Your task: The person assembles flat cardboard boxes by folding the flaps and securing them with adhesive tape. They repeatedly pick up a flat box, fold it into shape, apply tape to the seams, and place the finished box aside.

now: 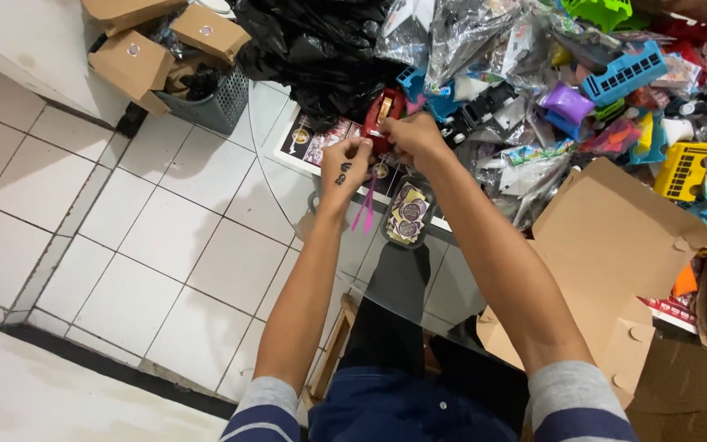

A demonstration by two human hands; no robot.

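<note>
Nearest to the camera are the person's grey striped sleeves and dark blue trousers, and from there both bare forearms reach forward over a glass tabletop (pixel 276 176). The left hand (pixel 345 168) has its fingers pinched together on something small and thin; I cannot tell exactly what, but it looks like the end of a strip. A pair of pink scissors (pixel 365 211) hangs just below this hand. The right hand (pixel 415 137) is closed with its fingertips on the red tape dispenser (pixel 384 110), which stands on the tabletop just in front of both hands, beside a black plastic bag (pixel 312 49).

I judge that the step in hand is drawing a piece of tape from the dispenser, with the two hands almost touching each other. The next move seems to call for a steady pull and a clean tear.

Under the wrists lies a small dark tray of round stickers (pixel 407 214). On the right an open cardboard box (pixel 615 262) waits near a heap of coloured plastic toys (pixel 615 90).
</note>
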